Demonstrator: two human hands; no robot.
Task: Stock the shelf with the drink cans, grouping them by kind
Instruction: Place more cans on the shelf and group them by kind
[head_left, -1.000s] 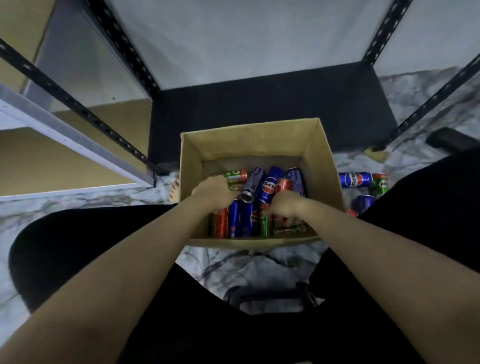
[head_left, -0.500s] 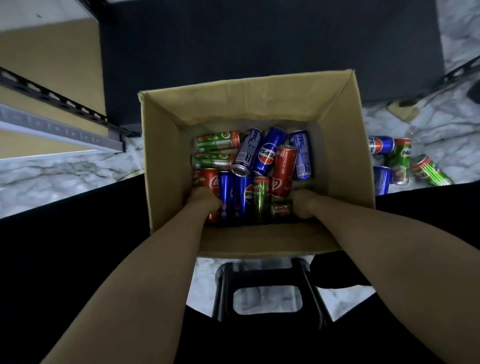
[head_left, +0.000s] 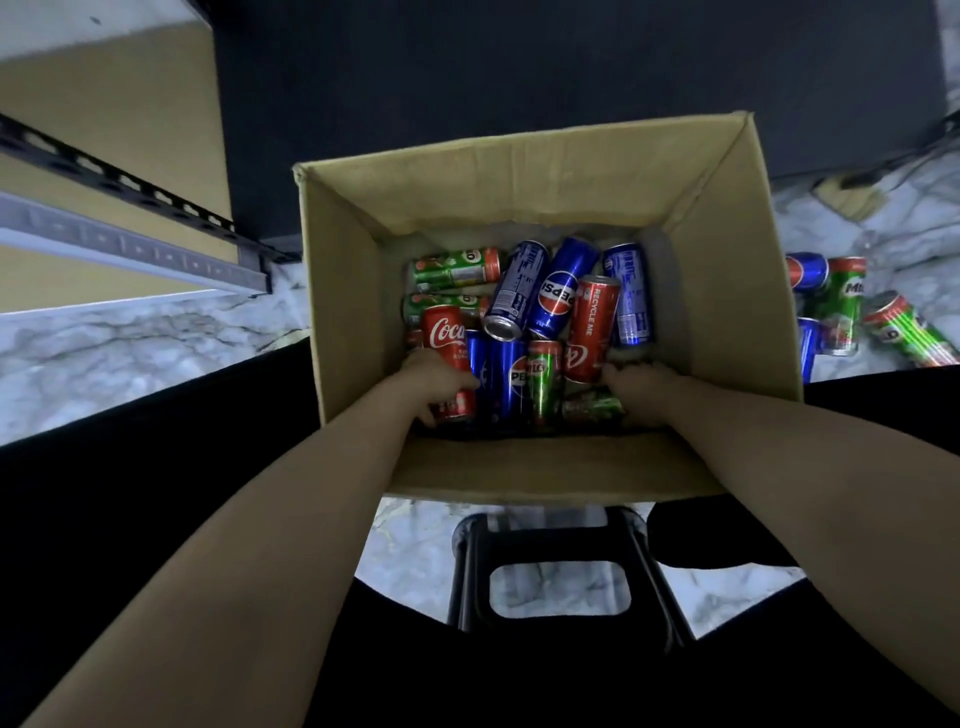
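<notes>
Barely started, by my reading: no can stands on the shelf (head_left: 519, 67), whose dark bottom board behind the box (head_left: 343, 312) shows bare as far as the frame reaches.

Position of stock: nearly all cans lie jumbled in the box, which sits on the floor (head_left: 130, 353) in front of the shelf. A smaller lot lies loose on the floor to the right of the box.

Count in box, visible only:
- red cans: 2 clear, Coke can (head_left: 444, 338) at left, second red can (head_left: 592, 327) at centre right; a sliver of red at the left edge may be a third.
- blue cans: 5, three lying across the far half (one reads Pepsi (head_left: 558, 291)), two along the near side.
- green cans: 4, two at far left (head_left: 452, 267), one near centre, one low near the right hand.
More may lie under these; cannot tell.

Count on floor, right: 2 blue, 2 green (head_left: 844, 306), partly hidden by the box wall, so the count is a minimum.

Hands: left hand (head_left: 434, 379) has its grip wrapped on the Coke can. Right hand (head_left: 641, 389) rests among the cans, fingertips touching the second red can; whether its grip holds anything I cannot tell.

Left to do: everything, namely lifting out, sorting by kind and placing.
</notes>
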